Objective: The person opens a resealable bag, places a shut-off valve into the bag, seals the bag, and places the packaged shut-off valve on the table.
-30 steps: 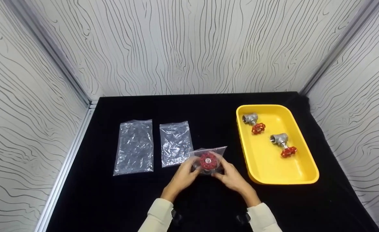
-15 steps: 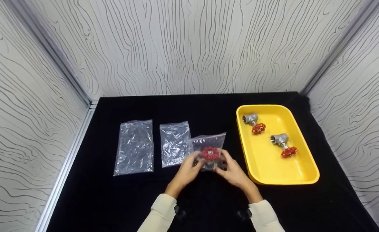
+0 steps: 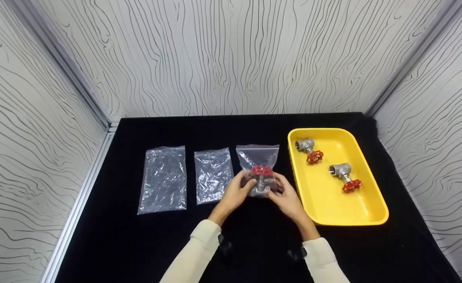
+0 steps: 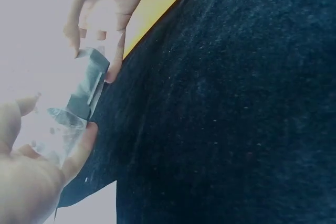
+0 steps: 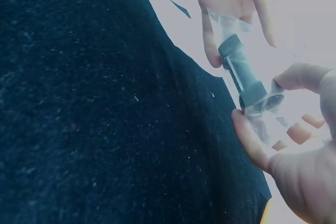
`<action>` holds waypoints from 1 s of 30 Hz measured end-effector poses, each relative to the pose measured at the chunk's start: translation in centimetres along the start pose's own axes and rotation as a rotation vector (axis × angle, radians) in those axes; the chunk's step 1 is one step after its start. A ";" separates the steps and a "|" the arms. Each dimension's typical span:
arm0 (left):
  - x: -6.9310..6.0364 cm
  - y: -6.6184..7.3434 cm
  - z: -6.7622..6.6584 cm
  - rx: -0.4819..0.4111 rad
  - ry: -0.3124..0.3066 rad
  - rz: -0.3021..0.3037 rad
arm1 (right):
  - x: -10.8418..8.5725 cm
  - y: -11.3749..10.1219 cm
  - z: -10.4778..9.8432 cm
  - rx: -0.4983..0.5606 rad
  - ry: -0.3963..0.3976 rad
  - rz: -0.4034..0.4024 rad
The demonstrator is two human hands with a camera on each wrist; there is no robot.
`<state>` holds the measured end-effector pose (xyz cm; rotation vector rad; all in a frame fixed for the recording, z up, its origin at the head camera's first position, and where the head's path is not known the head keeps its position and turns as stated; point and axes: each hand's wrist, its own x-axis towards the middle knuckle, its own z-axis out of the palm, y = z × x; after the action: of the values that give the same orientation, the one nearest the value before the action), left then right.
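Note:
A metal valve point(image 3: 261, 184) with a red handwheel sits inside a clear zip bag point(image 3: 257, 155), its handwheel toward the bag's zip end. My left hand point(image 3: 235, 191) grips the bagged valve from the left, and my right hand point(image 3: 287, 196) grips it from the right, thumbs on the near side. In the left wrist view the valve body point(image 4: 86, 85) shows through the plastic between both hands. The right wrist view shows the valve body point(image 5: 241, 72) the same way, with much of the picture washed out.
Two flat zip bags lie to the left, a larger bag point(image 3: 162, 180) and a smaller bag point(image 3: 214, 177). At right stands a yellow tray point(image 3: 325, 214) holding two more valves, a rear valve point(image 3: 309, 150) and a front valve point(image 3: 345, 177). Black cloth point(image 3: 156, 243) covers the table.
Both hands have moved the bagged valve forward and slightly right, away from the body. The valve has tipped so its handwheel now points forward, and the bag's zip end lies flatter beyond it.

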<state>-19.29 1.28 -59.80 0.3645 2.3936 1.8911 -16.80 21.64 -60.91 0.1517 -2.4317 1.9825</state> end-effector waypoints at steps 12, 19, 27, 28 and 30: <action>2.4 -0.3 0.6 -0.135 -0.058 -0.105 | 1.8 0.3 0.1 0.080 0.096 0.018; 3.4 -0.7 1.0 -0.140 -0.104 -0.095 | 2.2 0.5 0.0 0.079 0.142 0.062; 4.0 -0.9 1.7 -0.170 -0.099 -0.127 | 2.3 0.5 0.2 0.074 0.196 0.139; 4.1 -1.0 1.8 -0.170 -0.099 -0.129 | 2.3 0.5 0.2 0.070 0.203 0.141; 4.4 -1.1 1.9 -0.168 -0.096 -0.134 | 2.4 0.5 0.2 0.058 0.211 0.146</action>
<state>-23.32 3.87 -60.94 0.2694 2.1241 1.9498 -19.22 21.33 -61.28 -0.2298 -2.3142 2.0089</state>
